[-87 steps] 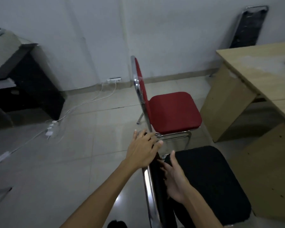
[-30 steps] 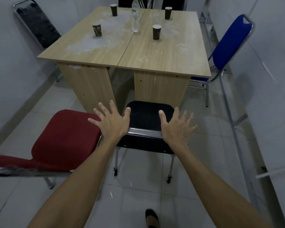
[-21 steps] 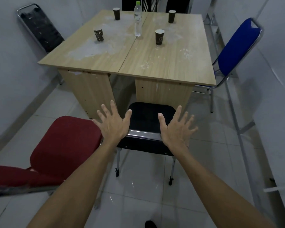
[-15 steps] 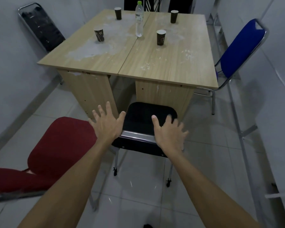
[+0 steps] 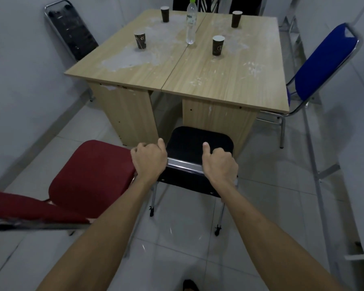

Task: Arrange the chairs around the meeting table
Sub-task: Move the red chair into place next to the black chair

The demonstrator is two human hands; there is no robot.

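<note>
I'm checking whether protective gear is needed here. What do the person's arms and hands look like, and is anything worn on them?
Both forearms are bare: no sleeves in view. The left hand and right hand wear no gloves, and no watch, ring or bracelet is visible.

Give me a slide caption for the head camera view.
Both hands, left hand and right hand, grip the black chair's backrest at the meeting table.

Paper cup [image 5: 140, 40]: letters "CC"; bottle [image 5: 191, 22] label print too blurred.
</note>
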